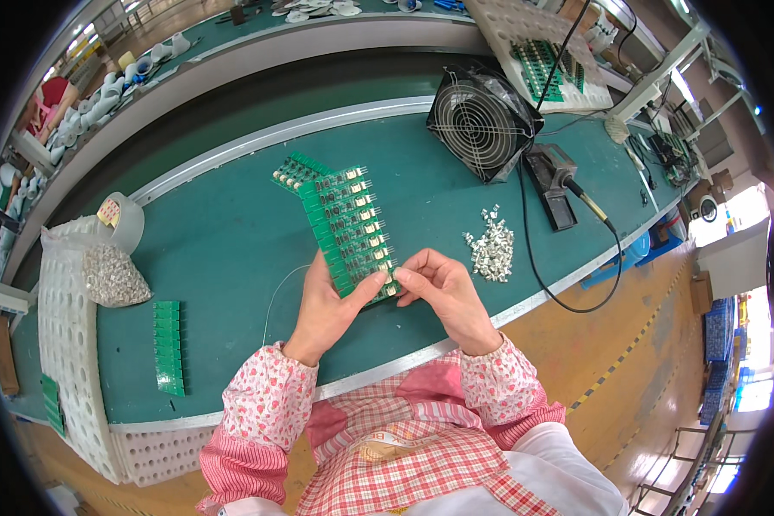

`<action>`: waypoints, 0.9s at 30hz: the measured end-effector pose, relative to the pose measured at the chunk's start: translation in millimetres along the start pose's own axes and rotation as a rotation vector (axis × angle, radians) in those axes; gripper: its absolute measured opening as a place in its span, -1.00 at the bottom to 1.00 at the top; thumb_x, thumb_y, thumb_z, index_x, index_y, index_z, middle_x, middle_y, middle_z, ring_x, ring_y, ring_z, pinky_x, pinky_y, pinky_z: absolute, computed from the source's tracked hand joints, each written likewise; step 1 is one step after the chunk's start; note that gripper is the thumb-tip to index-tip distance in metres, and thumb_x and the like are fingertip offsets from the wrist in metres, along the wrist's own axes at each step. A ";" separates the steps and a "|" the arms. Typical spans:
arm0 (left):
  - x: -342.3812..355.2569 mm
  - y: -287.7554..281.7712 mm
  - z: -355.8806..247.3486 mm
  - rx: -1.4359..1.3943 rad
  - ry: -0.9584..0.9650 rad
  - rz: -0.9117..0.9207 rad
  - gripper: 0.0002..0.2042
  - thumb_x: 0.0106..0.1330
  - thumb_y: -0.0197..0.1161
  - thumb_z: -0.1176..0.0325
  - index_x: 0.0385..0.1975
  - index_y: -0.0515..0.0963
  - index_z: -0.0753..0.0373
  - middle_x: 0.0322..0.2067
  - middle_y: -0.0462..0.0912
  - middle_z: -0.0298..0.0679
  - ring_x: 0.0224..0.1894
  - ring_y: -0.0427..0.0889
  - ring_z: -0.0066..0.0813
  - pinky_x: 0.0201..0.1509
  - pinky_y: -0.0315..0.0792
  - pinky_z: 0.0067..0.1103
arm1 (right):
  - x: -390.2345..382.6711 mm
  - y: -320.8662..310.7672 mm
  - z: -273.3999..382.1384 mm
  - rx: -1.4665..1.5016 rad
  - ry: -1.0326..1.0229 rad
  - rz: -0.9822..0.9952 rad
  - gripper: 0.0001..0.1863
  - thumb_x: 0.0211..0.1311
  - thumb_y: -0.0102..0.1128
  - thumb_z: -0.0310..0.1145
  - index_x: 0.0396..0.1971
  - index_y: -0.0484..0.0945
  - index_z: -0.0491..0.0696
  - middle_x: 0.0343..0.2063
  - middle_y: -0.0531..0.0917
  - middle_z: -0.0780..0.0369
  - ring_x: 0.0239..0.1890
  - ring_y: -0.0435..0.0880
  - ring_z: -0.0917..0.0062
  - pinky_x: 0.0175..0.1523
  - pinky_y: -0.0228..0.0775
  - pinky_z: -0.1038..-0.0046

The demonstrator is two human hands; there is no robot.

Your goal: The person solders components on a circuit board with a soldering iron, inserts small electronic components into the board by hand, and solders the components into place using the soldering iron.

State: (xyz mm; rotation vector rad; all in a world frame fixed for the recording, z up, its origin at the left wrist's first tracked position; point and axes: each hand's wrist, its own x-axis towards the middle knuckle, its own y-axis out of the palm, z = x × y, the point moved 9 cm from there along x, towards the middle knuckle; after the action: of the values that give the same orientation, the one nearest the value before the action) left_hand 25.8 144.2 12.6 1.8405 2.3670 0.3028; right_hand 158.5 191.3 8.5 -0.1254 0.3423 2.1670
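Note:
My left hand (328,303) grips the near end of a green circuit board panel (346,225), its thumb lying across the top face. The panel is held tilted above the bench, with white connectors in a row along its right edge and thin pins sticking out there. At the panel's near right corner, my right hand (449,297) is closed in a pinch against the last connectors; what sits between the fingertips is hidden. Behind the panel lies another green board (294,170). To the right is a loose pile of small white connectors (493,248).
On the green bench (224,258) stand a black fan (480,120) and a soldering iron (586,199) in its holder, its cable looping past the front edge. At left are a bag of small parts (114,275), a tape roll (127,222), a green board strip (168,348) and a white perforated tray (70,344).

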 end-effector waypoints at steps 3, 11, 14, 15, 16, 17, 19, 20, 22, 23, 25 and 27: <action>-0.7 -1.2 -0.4 -0.007 -0.002 -0.002 -0.60 0.17 0.30 0.51 0.00 0.37 0.32 -0.18 0.57 -0.30 -0.16 0.57 -0.60 -0.06 0.46 -0.61 | 1.0 1.5 -1.9 0.002 -0.007 0.021 -0.80 0.26 0.19 -0.34 -0.34 0.46 -0.17 -0.43 0.55 0.30 -0.37 0.53 0.68 -0.24 0.47 0.59; -1.4 3.7 -6.4 0.084 0.031 -0.022 -0.61 0.17 0.30 0.52 -0.01 0.37 0.31 -0.20 0.58 -0.31 -0.19 0.56 -0.62 -0.09 0.47 -0.62 | -1.1 1.7 -1.1 -0.083 -0.146 -0.008 -0.81 0.30 0.13 -0.42 -0.27 0.36 -0.20 -0.37 0.57 0.25 -0.35 0.58 0.65 -0.22 0.49 0.59; -1.7 -1.1 -1.7 0.022 0.015 -0.040 -0.62 0.18 0.29 0.54 -0.01 0.37 0.31 -0.20 0.58 -0.31 -0.19 0.57 -0.61 -0.08 0.48 -0.61 | -2.4 -0.3 1.3 -0.020 -0.153 -0.036 -0.82 0.26 0.19 -0.41 -0.30 0.40 -0.17 -0.38 0.57 0.27 -0.36 0.57 0.65 -0.20 0.47 0.57; -2.2 -0.2 -4.4 0.003 0.028 -0.044 -0.63 0.19 0.28 0.55 -0.01 0.37 0.30 -0.20 0.58 -0.30 -0.19 0.57 -0.61 -0.08 0.48 -0.61 | -3.5 -8.1 10.0 -0.243 -0.192 -0.107 -0.81 0.22 0.23 -0.41 -0.29 0.43 -0.17 -0.37 0.58 0.27 -0.34 0.57 0.64 -0.19 0.47 0.56; -1.6 0.7 -5.6 0.003 0.028 -0.041 -0.63 0.19 0.28 0.55 -0.01 0.37 0.30 -0.20 0.58 -0.30 -0.19 0.57 -0.61 -0.08 0.48 -0.61 | -4.3 -16.4 19.0 -0.468 -0.228 -0.178 -0.80 0.19 0.27 -0.41 -0.29 0.46 -0.17 -0.36 0.58 0.26 -0.33 0.57 0.64 -0.19 0.46 0.54; -0.8 0.1 -5.4 -0.025 0.017 -0.049 -0.63 0.19 0.28 0.55 -0.01 0.37 0.30 -0.19 0.58 -0.30 -0.18 0.57 -0.60 -0.08 0.49 -0.60 | -3.9 -35.8 28.5 -0.652 -0.369 -0.316 -0.71 0.06 0.38 -0.32 -0.29 0.52 -0.15 -0.35 0.60 0.20 -0.37 0.60 0.49 -0.24 0.46 0.46; -0.8 -2.3 -7.2 -0.053 0.011 -0.067 -0.63 0.19 0.29 0.54 -0.01 0.37 0.30 -0.19 0.58 -0.30 -0.17 0.57 -0.60 -0.07 0.49 -0.60 | -16.8 -56.3 58.5 -1.060 -0.570 -0.554 -0.75 0.02 0.35 -0.35 -0.32 0.54 -0.11 -0.37 0.58 0.21 -0.28 0.54 0.34 -0.10 0.37 0.35; 0.2 -3.8 -6.6 -0.063 0.012 -0.065 -0.63 0.19 0.29 0.54 -0.01 0.37 0.30 -0.19 0.58 -0.30 -0.17 0.57 -0.59 -0.07 0.49 -0.59 | -19.9 -64.2 64.5 -1.235 -0.649 -0.637 -0.78 0.01 0.34 -0.36 -0.34 0.54 -0.09 -0.38 0.57 0.22 -0.25 0.52 0.31 -0.07 0.32 0.32; 1.3 -4.4 -5.5 -0.074 0.012 -0.063 -0.63 0.19 0.29 0.53 -0.01 0.37 0.30 -0.18 0.58 -0.29 -0.16 0.57 -0.59 -0.07 0.49 -0.58 | -15.9 -75.9 61.9 -1.342 -0.614 -0.635 -0.78 0.01 0.34 -0.40 -0.33 0.55 -0.10 -0.39 0.57 0.21 -0.24 0.50 0.31 -0.11 0.32 0.32; 1.2 -2.2 -5.2 -0.082 0.005 -0.049 -0.63 0.19 0.29 0.53 -0.01 0.38 0.30 -0.18 0.58 -0.30 -0.16 0.57 -0.59 -0.06 0.49 -0.58 | -13.0 -78.1 59.1 -1.446 -0.577 -0.632 -0.78 0.00 0.34 -0.43 -0.32 0.55 -0.10 -0.41 0.56 0.20 -0.23 0.48 0.30 -0.15 0.32 0.33; 0.6 -1.2 -4.6 -0.085 0.000 -0.044 -0.63 0.19 0.30 0.52 -0.01 0.38 0.30 -0.18 0.58 -0.30 -0.16 0.57 -0.59 -0.06 0.49 -0.58 | -12.6 -77.7 60.0 -1.420 -0.590 -0.629 -0.81 0.02 0.32 -0.43 -0.34 0.55 -0.10 -0.41 0.57 0.20 -0.24 0.49 0.31 -0.15 0.33 0.33; 1.4 0.2 -3.0 -0.058 0.010 -0.030 -0.63 0.19 0.30 0.52 -0.01 0.38 0.31 -0.17 0.57 -0.30 -0.16 0.57 -0.59 -0.06 0.49 -0.58 | -11.3 -73.8 59.0 -1.391 -0.598 -0.622 -0.84 0.04 0.31 -0.44 -0.35 0.55 -0.09 -0.41 0.57 0.20 -0.25 0.50 0.31 -0.15 0.33 0.33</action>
State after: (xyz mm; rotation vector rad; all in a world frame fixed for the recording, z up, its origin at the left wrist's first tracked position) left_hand 25.0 145.3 15.7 1.7805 2.3638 0.3744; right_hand 227.3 240.0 52.7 -0.2857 -1.3799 1.3525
